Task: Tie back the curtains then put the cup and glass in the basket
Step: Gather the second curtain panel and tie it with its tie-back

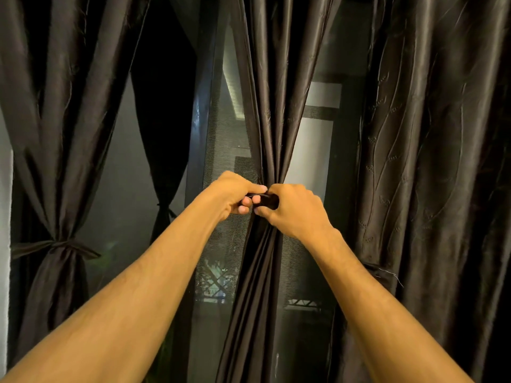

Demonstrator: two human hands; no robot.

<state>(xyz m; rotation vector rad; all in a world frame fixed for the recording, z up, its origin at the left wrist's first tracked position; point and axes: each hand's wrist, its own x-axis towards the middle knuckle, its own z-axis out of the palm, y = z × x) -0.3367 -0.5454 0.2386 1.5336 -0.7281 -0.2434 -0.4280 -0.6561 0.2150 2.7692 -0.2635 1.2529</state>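
Observation:
A dark brown curtain panel (269, 111) hangs in the middle, gathered into a narrow waist at hand height. My left hand (231, 193) and my right hand (296, 210) meet at that waist, and both grip a dark tie-back band (262, 199) wrapped around the folds. Most of the band is hidden under my fingers. At the left, another curtain (59, 134) is bound with a knotted tie-back (59, 246). No cup, glass or basket is in view.
A wide patterned curtain (431, 161) hangs loose on the right, with a frayed tie (383, 273) at its edge. Behind the panels stand a dark window frame (203, 120) and a mesh screen (224, 167). A further tied curtain (163, 134) shows behind the glass.

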